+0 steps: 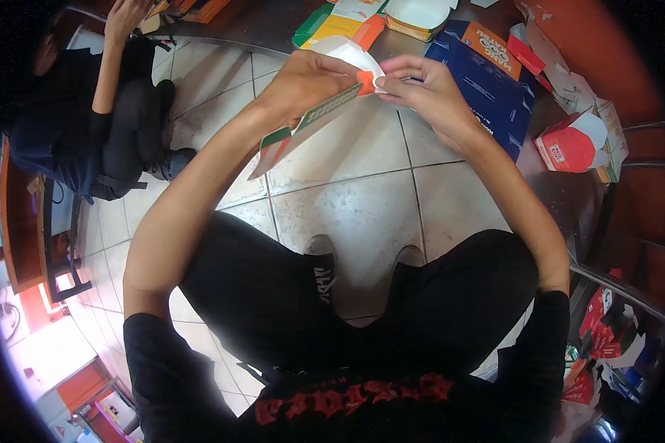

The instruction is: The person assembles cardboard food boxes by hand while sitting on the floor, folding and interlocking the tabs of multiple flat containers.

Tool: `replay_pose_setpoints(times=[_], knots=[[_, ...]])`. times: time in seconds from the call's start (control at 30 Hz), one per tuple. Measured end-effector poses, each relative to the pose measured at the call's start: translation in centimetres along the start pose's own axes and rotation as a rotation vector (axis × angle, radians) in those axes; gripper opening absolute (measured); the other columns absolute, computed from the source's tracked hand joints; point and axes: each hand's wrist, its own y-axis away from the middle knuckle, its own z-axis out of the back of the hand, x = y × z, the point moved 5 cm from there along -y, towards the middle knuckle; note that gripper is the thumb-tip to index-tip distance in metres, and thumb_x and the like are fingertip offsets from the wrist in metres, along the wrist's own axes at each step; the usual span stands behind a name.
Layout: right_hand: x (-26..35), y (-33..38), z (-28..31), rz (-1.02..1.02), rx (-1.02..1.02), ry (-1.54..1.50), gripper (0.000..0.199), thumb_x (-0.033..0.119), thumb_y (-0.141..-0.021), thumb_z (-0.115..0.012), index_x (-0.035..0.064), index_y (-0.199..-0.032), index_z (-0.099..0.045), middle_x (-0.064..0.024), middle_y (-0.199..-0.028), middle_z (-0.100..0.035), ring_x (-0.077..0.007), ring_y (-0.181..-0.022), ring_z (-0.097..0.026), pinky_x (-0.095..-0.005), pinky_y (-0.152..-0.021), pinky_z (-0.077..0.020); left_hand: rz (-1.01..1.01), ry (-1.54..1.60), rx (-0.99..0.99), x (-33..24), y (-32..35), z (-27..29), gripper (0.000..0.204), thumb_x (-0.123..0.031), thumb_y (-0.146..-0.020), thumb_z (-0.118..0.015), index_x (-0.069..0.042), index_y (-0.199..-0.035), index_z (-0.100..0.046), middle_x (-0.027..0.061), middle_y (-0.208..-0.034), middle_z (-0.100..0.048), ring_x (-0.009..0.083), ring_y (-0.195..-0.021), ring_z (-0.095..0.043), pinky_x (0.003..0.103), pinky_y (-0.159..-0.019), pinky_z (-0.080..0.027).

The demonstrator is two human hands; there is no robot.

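Between my hands, over the gap before the table, is a partly folded cardboard food box [331, 107]. Its inside is white; green, orange and white print shows on the outer panels. My left hand [299, 85] is closed around the box's side, with a long flap hanging below the wrist. At the box's right corner my right hand [421, 85] pinches a small white and orange tab between thumb and fingers. The far wall of the box rises behind my left fingers. My left hand hides part of the box.
On the table lie a flat blue and orange carton [488, 88], a flat green and yellow carton [332, 26], a folded open box [419, 16] and a red and white box [569, 144]. Another person [100, 125] sits at the left. More cartons [606, 332] lie lower right.
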Motion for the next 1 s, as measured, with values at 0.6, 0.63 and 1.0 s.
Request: replay_pose_setpoints(times=[0.6, 0.63, 1.0], knots=[[1.5, -0.2, 0.6, -0.004, -0.098, 0.006, 0.030, 0.006, -0.082, -0.074, 0.0033, -0.109, -0.061, -0.0044, -0.084, -0.070, -0.0087, -0.078, -0.062, -0.0254, -0.071, -0.0517, -0.041, 0.165, -0.076, -0.4, -0.2, -2.0, 0.023, -0.006, -0.090, -0.073, 0.002, -0.111, -0.072, 0.0073, -0.098, -0.075, 0.0120, -0.084, -0.068, 0.025, -0.074, -0.055], [1.3, -0.2, 0.6, -0.004, -0.099, 0.004, 0.030, 0.006, -0.082, -0.074, 0.0033, -0.109, -0.061, -0.0044, -0.084, -0.070, -0.0087, -0.078, -0.062, -0.0254, -0.071, -0.0517, -0.034, 0.181, -0.099, -0.5, -0.1, -2.2, 0.023, -0.005, -0.090, -0.072, 0.002, -0.112, -0.072, 0.0076, -0.097, -0.075, 0.0119, -0.083, -0.068, 0.025, -0.074, -0.056], [2.0, 0.0, 0.7, 0.064, -0.142, -0.031, 0.030, 0.006, -0.081, -0.076, 0.0034, -0.107, -0.061, -0.0034, -0.080, -0.068, -0.0084, -0.077, -0.062, -0.0239, -0.067, -0.0510, 0.035, 0.284, -0.135, -0.4, 0.0, -2.4, 0.022, 0.000, -0.090, -0.067, 0.005, -0.112, -0.071, 0.0116, -0.098, -0.074, 0.0137, -0.082, -0.070, 0.027, -0.074, -0.058]])
